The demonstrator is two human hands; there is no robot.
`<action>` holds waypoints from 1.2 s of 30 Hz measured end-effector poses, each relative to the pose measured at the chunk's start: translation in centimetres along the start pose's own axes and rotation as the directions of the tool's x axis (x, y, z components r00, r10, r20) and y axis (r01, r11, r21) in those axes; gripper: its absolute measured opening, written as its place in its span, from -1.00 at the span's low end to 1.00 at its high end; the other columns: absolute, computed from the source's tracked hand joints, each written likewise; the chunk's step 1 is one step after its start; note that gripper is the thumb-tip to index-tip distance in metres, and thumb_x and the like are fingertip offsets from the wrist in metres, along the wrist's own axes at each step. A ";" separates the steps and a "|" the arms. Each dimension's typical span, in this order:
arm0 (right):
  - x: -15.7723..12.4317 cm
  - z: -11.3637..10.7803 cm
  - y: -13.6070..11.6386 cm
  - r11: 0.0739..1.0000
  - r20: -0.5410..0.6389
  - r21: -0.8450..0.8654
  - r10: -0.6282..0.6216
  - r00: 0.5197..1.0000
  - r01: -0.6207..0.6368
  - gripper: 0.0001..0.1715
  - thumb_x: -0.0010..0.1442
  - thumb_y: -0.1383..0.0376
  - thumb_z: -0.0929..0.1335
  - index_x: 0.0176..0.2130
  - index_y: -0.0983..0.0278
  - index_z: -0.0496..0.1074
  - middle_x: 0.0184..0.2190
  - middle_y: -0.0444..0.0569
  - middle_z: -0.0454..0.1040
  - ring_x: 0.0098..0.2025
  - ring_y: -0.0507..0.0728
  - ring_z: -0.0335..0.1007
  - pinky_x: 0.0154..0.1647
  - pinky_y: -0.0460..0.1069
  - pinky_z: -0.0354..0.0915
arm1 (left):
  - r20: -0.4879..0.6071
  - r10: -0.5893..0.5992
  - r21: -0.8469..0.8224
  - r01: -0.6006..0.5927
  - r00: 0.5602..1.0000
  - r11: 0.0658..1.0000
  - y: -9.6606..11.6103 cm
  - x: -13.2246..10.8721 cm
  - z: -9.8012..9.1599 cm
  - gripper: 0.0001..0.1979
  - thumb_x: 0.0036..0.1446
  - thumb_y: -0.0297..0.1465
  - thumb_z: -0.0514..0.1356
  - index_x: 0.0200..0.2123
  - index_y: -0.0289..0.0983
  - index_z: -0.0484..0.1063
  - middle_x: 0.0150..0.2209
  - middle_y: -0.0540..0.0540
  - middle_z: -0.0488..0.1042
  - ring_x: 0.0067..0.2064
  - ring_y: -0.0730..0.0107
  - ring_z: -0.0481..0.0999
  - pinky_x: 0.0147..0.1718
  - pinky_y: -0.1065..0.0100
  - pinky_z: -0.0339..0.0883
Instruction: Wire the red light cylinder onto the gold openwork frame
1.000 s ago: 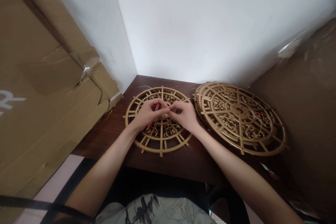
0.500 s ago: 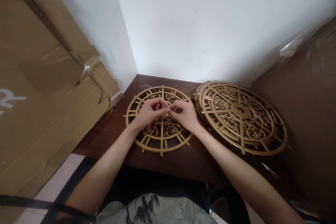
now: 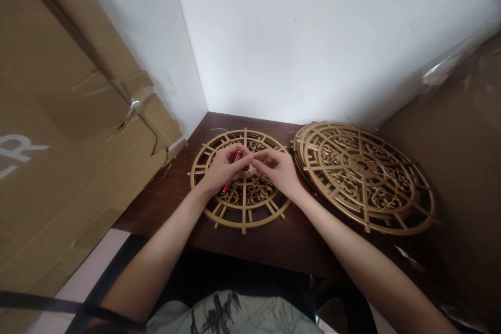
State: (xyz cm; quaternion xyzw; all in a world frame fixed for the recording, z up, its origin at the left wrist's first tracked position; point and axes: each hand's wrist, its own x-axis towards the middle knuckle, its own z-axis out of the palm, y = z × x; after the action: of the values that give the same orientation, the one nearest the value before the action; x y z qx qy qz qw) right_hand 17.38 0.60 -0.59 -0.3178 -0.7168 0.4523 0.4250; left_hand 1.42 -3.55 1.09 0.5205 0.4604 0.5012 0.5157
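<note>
A round gold openwork disc (image 3: 242,213) lies flat on the dark wooden table (image 3: 274,242). Both my hands meet over its centre. My left hand (image 3: 223,169) is closed around a thin red tool (image 3: 236,157) whose other end sticks out below the palm. My right hand (image 3: 278,169) pinches something small at the disc's hub, fingertips touching those of the left hand. What sits between the fingertips is hidden.
A stack of similar gold discs (image 3: 366,175) with thin yellow and red wires lies to the right. A large cardboard box (image 3: 66,130) leans at the left, a brown wrapped box (image 3: 462,156) stands at the right. White walls close the corner behind.
The hands keep the same pinch at the disc's centre with only slight finger shifts. The view has drifted a little to the left.
</note>
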 end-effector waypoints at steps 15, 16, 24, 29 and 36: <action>-0.2 0.4 -0.4 0.998 -0.094 0.030 0.062 0.994 -0.059 -0.77 0.09 0.16 0.37 -0.35 0.29 0.45 -0.64 -0.14 0.41 -0.61 -0.01 0.32 -0.58 -0.13 0.24 | -0.028 -0.009 0.039 0.010 1.000 0.999 -0.5 0.2 -0.1 -0.73 0.05 -0.22 0.23 -0.36 -0.32 0.32 -0.59 0.10 0.22 -0.72 0.78 0.06 -0.77 0.62 -0.09; -0.3 0.5 -0.5 0.997 -0.104 0.036 0.073 0.992 -0.069 -0.77 0.09 0.16 0.37 -0.34 0.29 0.45 -0.64 -0.15 0.40 -0.62 -0.01 0.32 -0.60 -0.14 0.23 | -0.027 -0.009 0.048 0.010 1.000 0.999 -0.5 0.2 -0.1 -0.73 0.06 -0.21 0.23 -0.36 -0.32 0.32 -0.59 0.10 0.22 -0.72 0.77 0.06 -0.77 0.62 -0.09; -0.4 1.0 -0.7 0.979 -0.122 0.147 0.163 0.979 -0.144 -0.75 0.06 0.16 0.38 -0.34 0.31 0.43 -0.65 -0.16 0.39 -0.69 -0.05 0.24 -0.71 -0.17 0.12 | -0.030 0.000 0.064 0.002 1.000 0.998 -0.5 0.3 -0.1 -0.72 0.06 -0.20 0.22 -0.36 -0.32 0.32 -0.57 0.08 0.25 -0.69 0.74 0.07 -0.77 0.61 -0.08; -0.1 0.8 -0.5 0.960 -0.118 0.242 0.176 0.977 -0.144 -0.72 0.02 0.14 0.40 -0.37 0.33 0.42 -0.64 -0.16 0.39 -0.67 -0.06 0.26 -0.67 -0.16 0.21 | -0.041 -0.015 0.043 0.017 0.999 0.999 -0.5 0.3 0.0 -0.71 0.04 -0.19 0.23 -0.38 -0.32 0.32 -0.58 0.09 0.25 -0.69 0.74 0.06 -0.77 0.61 -0.08; 0.0 0.8 -0.2 0.966 -0.092 0.214 0.170 0.981 -0.148 -0.73 0.05 0.15 0.39 -0.35 0.33 0.43 -0.64 -0.16 0.39 -0.64 -0.04 0.29 -0.62 -0.15 0.23 | -0.047 -0.026 0.003 0.026 0.999 1.000 -0.1 0.2 0.2 -0.71 0.03 -0.21 0.24 -0.40 -0.32 0.30 -0.57 0.10 0.26 -0.70 0.76 0.05 -0.78 0.62 -0.10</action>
State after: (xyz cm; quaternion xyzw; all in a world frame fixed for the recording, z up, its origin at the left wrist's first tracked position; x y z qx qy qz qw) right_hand 16.65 0.17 -0.58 -0.3528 -0.6136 0.5388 0.4567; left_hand 1.59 -3.33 0.96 0.5034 0.4799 0.5056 0.5105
